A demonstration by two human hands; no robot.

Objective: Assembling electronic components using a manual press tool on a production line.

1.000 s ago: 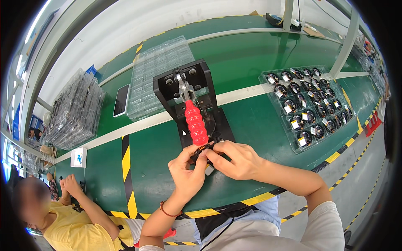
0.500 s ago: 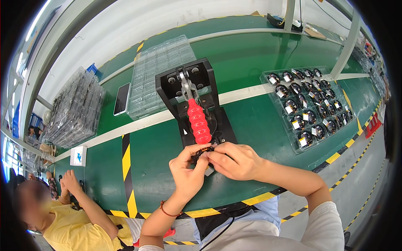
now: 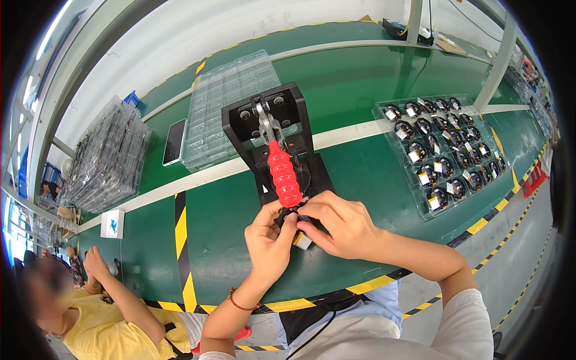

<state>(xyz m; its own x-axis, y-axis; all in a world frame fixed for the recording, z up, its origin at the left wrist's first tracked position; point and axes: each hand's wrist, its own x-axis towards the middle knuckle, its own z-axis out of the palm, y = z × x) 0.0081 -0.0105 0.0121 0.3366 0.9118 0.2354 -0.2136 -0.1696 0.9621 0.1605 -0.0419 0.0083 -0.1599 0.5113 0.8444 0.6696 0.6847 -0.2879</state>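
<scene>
Both our hands are together at the small black wired part [image 3: 290,214], right at the near end of the black toggle-clamp fixture [image 3: 303,123], just below its red ribbed handle [image 3: 284,177]. Left hand [image 3: 268,243]: thumb and fingertips pinched on the part. Right hand [image 3: 345,228]: fingertips at the part's other side, thumb and index slightly apart — can't tell if it grips or only touches. Fingers hide most of the part; a white-and-yellow tab [image 3: 302,240] pokes out below them.

On the green desk [image 3: 366,180]: to our right, a clear blister tray [image 3: 409,174] with rows of round black wired units [image 3: 437,199], white labels on them. Left of the fixture, empty-looking clear trays [image 3: 231,90], a phone [image 3: 174,143] beside them, then a tall tray stack [image 3: 107,156] and a small white box [image 3: 112,225]. Co-worker in a yellow shirt [image 3: 114,327] sits far left.
</scene>
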